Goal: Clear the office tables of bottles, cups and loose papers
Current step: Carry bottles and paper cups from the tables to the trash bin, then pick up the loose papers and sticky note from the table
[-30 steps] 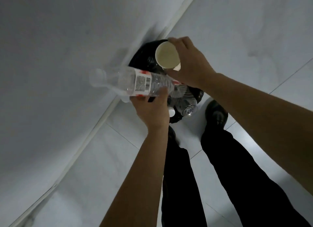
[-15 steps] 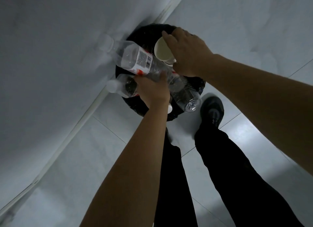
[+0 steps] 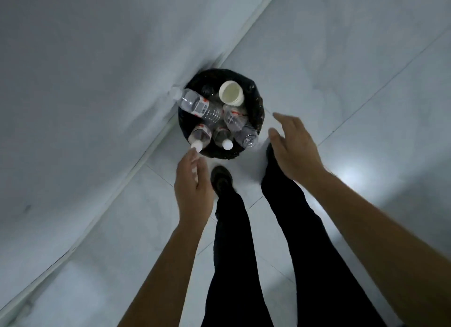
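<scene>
A round black waste bin [image 3: 259,107] stands on the floor against the wall, piled with several clear plastic bottles. One bottle with a red-and-white label [image 3: 199,105] lies across the top, its neck over the bin's left rim. A white paper cup [image 3: 231,92] sits upright at the back of the pile. My left hand [image 3: 192,182] hovers below the bin's near edge, fingers relaxed and empty. My right hand [image 3: 294,147] is off to the bin's right, fingers spread, holding nothing.
A pale wall fills the left side, with a baseboard [image 3: 136,165] running diagonally. The floor is light tile [image 3: 341,70]. My legs in dark trousers [image 3: 288,229] and a dark shoe [image 3: 220,177] stand just in front of the bin.
My left hand let go of the labelled bottle and my right hand let go of the paper cup; both now lie in the bin. Both hands have drawn back toward me.
</scene>
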`<action>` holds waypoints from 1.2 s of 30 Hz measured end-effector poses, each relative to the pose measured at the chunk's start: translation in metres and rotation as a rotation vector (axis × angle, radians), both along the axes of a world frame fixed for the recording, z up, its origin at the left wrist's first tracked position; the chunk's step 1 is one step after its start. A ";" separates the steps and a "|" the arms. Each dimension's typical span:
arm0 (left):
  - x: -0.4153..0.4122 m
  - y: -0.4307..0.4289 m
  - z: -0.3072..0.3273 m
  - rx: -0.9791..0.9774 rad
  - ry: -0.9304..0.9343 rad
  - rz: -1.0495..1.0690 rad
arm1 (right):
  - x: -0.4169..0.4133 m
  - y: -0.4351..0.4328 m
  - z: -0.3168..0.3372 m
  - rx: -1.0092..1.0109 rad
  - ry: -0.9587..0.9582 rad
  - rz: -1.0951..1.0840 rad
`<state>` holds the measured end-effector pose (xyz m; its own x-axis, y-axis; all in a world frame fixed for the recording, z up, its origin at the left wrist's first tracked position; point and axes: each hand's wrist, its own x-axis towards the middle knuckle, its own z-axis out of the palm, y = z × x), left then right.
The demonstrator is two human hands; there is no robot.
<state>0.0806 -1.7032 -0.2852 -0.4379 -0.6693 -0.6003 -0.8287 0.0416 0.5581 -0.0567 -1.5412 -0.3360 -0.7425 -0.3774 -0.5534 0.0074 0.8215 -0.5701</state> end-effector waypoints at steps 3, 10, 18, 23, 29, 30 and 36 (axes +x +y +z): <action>0.020 0.015 0.098 0.004 -0.006 0.013 | 0.030 0.038 0.094 -0.012 -0.015 -0.094; 0.007 0.026 0.289 -0.070 0.217 -0.033 | 0.055 0.083 0.303 -0.132 0.125 -0.369; -0.027 0.007 0.431 -0.109 0.653 -0.379 | 0.078 0.092 0.450 -0.317 0.427 -0.635; -0.007 0.001 0.450 -0.014 0.726 -0.672 | 0.158 0.097 0.476 -0.310 0.559 -0.896; 0.037 0.025 0.416 0.240 0.570 -0.886 | 0.317 0.100 0.460 -0.128 0.503 -1.294; 0.046 0.036 0.412 0.277 0.532 -0.935 | 0.346 0.100 0.462 -0.088 0.495 -1.357; 0.107 0.136 0.439 0.455 0.562 -1.377 | 0.505 0.099 0.506 0.127 0.694 -1.798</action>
<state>0.1876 -1.5670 0.1533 -0.7697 0.6101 -0.1880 0.0176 0.3145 0.9491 0.4487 -1.4425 0.1705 -0.2229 0.9748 0.0052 0.5944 0.1401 -0.7918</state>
